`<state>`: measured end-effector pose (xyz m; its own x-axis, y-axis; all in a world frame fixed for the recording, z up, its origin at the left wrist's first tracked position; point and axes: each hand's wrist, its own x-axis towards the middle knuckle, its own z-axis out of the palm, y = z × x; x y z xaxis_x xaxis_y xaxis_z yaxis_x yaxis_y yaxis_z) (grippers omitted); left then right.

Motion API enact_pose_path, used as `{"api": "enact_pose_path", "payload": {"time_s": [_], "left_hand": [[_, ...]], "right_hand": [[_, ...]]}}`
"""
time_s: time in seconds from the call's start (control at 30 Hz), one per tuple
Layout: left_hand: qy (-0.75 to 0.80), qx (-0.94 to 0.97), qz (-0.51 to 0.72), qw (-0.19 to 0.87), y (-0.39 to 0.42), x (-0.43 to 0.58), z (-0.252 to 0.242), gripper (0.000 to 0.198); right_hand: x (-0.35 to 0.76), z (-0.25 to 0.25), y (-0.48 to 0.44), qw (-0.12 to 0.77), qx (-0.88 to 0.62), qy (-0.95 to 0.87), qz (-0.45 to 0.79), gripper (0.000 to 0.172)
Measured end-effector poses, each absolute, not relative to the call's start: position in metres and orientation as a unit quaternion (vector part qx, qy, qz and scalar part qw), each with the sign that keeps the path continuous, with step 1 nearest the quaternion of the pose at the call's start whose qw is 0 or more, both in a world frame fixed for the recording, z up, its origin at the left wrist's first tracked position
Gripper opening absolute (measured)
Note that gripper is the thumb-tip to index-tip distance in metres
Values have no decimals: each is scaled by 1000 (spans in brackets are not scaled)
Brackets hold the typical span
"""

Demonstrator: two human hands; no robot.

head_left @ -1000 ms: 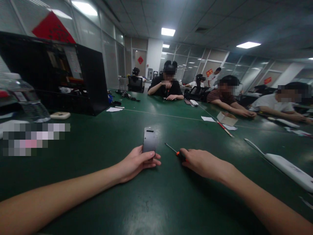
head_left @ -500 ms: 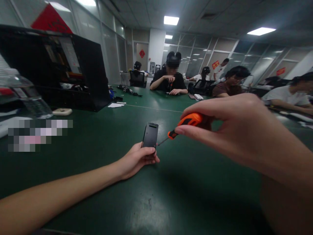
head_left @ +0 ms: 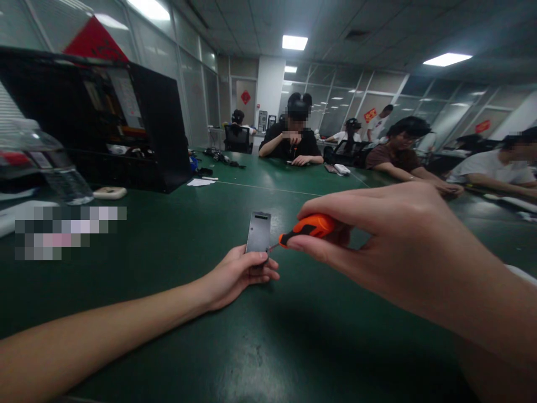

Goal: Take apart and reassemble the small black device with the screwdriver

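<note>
My left hand (head_left: 239, 277) grips the lower end of a flat grey rectangular case (head_left: 259, 234), thumb across its face. A dark slot shows near the case's top and a small dark spot at its left edge. My right hand (head_left: 390, 240) is closed around the handle of an orange and black screwdriver (head_left: 312, 226). The screwdriver's thin shaft slants down to the left, its tip at the lower right corner of the case, near my left thumb. Whether the tip sits in a screw is too small to tell.
On the green table (head_left: 180, 347), a black open computer case (head_left: 161, 129) and a plastic bottle (head_left: 62, 168) stand at left. White paper (head_left: 201, 182) and cables (head_left: 224, 158) lie farther back. Across the table sits a person in black (head_left: 308, 143); other people are at right.
My right hand has moved left and slightly down with the screwdriver, bringing its tip to the case's corner. The case has tilted a little, so its face looks lighter.
</note>
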<state>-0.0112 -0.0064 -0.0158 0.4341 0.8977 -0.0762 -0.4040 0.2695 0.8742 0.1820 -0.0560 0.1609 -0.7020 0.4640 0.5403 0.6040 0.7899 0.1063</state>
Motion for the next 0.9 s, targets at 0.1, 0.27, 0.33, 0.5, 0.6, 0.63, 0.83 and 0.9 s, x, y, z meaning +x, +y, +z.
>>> {"api": "enact_pose_path", "payload": {"time_s": [0.1,0.27,0.33,0.5,0.6,0.63,0.83,0.9], "left_hand": [[302,418,440,736,-7,-10,-16,21],[307,421,437,733,-9,-11,-13,27],[308,422,434,734,-9,-11,-11,29],[309,410,443,735,-6,-11,-12,25],[308,397,449,738,-5,-10,-14,18],[306,395,452,739,-4,-10,-15,17],[285,398,466,737,-5,-10,-17,11],[283,394,470,737,-5,-10,-17,10]], "right_hand": [[183,160,-56,253,-291,-912,-142,13],[185,161,-54,240,-318,-906,-142,13],[186,161,-53,232,-320,-909,-135,14],[191,158,-54,163,-314,-930,-97,15],[193,154,-57,106,-298,-946,-67,25],[193,152,-58,98,-295,-948,-64,26],[181,148,-56,120,-281,-950,-65,26],[179,148,-54,133,-272,-951,-56,33]]}}
